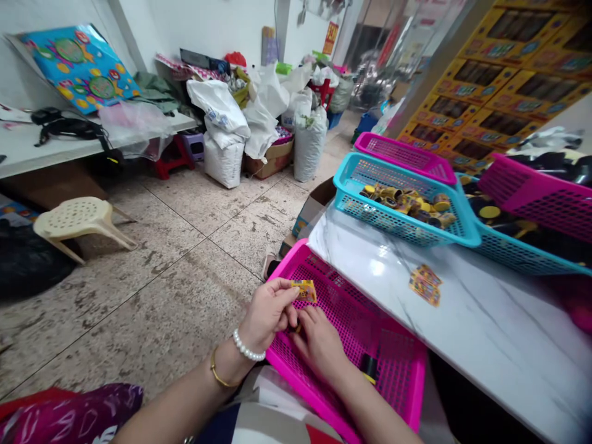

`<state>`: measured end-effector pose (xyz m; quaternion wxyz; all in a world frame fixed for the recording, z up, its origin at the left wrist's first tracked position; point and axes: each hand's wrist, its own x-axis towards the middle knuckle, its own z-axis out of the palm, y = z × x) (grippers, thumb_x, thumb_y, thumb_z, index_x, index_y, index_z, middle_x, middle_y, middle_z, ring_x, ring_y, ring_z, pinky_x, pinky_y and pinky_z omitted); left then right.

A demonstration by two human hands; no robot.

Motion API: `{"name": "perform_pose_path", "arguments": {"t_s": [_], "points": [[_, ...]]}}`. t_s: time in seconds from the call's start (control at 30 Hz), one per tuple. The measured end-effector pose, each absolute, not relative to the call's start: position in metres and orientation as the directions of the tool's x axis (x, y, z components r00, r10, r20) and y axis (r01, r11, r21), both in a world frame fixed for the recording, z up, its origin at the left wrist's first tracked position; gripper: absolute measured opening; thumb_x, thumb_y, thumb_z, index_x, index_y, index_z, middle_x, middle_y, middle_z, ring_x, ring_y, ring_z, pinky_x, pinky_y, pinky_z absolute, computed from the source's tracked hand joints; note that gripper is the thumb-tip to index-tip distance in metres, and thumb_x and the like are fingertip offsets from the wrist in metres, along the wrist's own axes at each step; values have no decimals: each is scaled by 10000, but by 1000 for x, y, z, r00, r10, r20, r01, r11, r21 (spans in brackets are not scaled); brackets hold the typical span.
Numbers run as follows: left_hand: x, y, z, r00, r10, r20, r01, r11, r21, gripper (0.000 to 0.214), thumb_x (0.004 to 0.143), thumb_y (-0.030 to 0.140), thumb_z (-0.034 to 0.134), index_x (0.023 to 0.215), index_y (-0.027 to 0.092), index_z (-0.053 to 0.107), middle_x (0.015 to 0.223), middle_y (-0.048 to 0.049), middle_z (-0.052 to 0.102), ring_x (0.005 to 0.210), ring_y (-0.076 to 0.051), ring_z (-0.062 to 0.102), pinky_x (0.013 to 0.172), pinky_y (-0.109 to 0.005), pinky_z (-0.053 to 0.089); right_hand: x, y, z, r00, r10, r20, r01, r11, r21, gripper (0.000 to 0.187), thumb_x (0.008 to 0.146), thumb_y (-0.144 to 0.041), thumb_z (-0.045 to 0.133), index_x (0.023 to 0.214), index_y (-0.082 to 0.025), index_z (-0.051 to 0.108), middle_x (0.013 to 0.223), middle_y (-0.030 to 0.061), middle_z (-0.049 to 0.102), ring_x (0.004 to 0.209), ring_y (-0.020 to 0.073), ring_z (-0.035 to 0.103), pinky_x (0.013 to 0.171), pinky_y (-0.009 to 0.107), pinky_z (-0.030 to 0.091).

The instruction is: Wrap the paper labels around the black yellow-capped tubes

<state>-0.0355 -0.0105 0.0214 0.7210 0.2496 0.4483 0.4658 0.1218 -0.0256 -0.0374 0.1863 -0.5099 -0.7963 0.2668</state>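
Observation:
My left hand (pixel 271 311) is shut on a small yellow-orange printed card (pixel 305 291), pinching it above a magenta plastic mesh basket (pixel 407 351). My right hand (pixel 320 344) sits close beside it, its fingertips on a small dark-and-gold piece (pixel 296 328) between both hands. A black-and-yellow cylinder (pixel 369 368) lies in the magenta basket near my right wrist. Further along the white marble-look table (pixel 481 320) lie a few printed cards (pixel 425 285), and a teal mesh basket (pixel 351 176) holds several small gold-capped items (pixel 407 203).
Another magenta basket (pixel 402 157) stands behind the teal one, and a third (pixel 541 197) sits over a second teal basket (pixel 522 254) at right. Yellow boxes (pixel 499 92) fill the right side. The tiled floor (pixel 139 296) lies left, with a low stool (pixel 81 222) and stacked bags (pixel 222 135) beyond.

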Motion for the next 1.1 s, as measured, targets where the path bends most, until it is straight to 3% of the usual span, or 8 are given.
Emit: {"name": "perform_pose_path", "arguments": {"t_s": [0.1, 0.2, 0.3, 0.4, 0.53, 0.67, 0.93, 1.1], "points": [[-36, -11, 23, 168, 892, -420, -440, 449, 778, 432, 689, 424, 742, 934, 128, 547, 389, 31, 560, 245, -34, 278, 300, -153, 113, 139, -16, -28, -295, 955, 39, 588, 214, -780, 279, 782, -163, 616, 1052, -202, 673, 958, 77, 629, 896, 230, 587, 833, 393, 494], [-36, -10, 22, 179, 884, -431, -435, 464, 771, 423, 704, 406, 733, 959, 107, 576, 387, 31, 555, 247, -31, 275, 304, -157, 107, 163, -7, -6, -201, 978, -53, 264, 2, -965, 325, 795, -229, 650, 1118, -230, 682, 1049, 70, 632, 948, 218, 601, 859, 377, 495], [-36, -9, 21, 182, 882, -435, -432, 469, 770, 385, 729, 385, 714, 968, 102, 608, 390, 33, 551, 250, -26, 262, 304, -161, 99, 175, -5, 14, -267, 952, -151, -82, -178, -981, 437, 756, -259, 696, 1191, -282, 666, 1093, 47, 643, 842, 177, 607, 778, 339, 518], [-35, -10, 21, 183, 880, -439, -423, 473, 773, 360, 736, 366, 714, 962, 101, 622, 388, 32, 545, 255, -26, 273, 304, -159, 101, 171, -7, 24, -335, 930, -153, -213, -233, -949, 536, 687, -246, 750, 1213, -292, 659, 1096, 42, 663, 733, 138, 584, 668, 285, 505], [-35, -11, 22, 215, 868, -448, -416, 496, 762, 358, 722, 356, 733, 949, 100, 627, 377, 30, 539, 257, -30, 293, 305, -157, 113, 164, -5, 22, -380, 906, -186, -159, -262, -952, 521, 708, -231, 739, 1221, -275, 658, 955, 34, 689, 672, 116, 550, 631, 259, 472], [-34, -11, 18, 246, 864, -438, -437, 503, 746, 345, 716, 356, 748, 935, 115, 633, 396, 35, 544, 270, -31, 307, 307, -158, 113, 168, -3, 22, -344, 919, -191, 33, -192, -981, 444, 766, -227, 682, 1206, -286, 669, 888, 17, 629, 683, 117, 519, 617, 259, 450], [-32, -12, 11, 233, 868, -438, -436, 496, 751, 352, 728, 355, 750, 954, 114, 630, 445, 27, 573, 285, -31, 314, 311, -165, 119, 162, -13, 39, -356, 933, 59, 420, 216, -882, 457, 823, -173, 597, 1264, -286, 622, 896, 28, 549, 833, 174, 548, 739, 333, 469], [-31, -12, 12, 212, 882, -421, -431, 471, 770, 371, 716, 384, 753, 937, 109, 636, 410, 31, 547, 282, -37, 307, 318, -168, 120, 155, -14, 39, -335, 931, 148, 426, 289, -857, 381, 821, -145, 599, 1179, -260, 653, 893, 24, 552, 816, 169, 563, 725, 319, 470]]}}
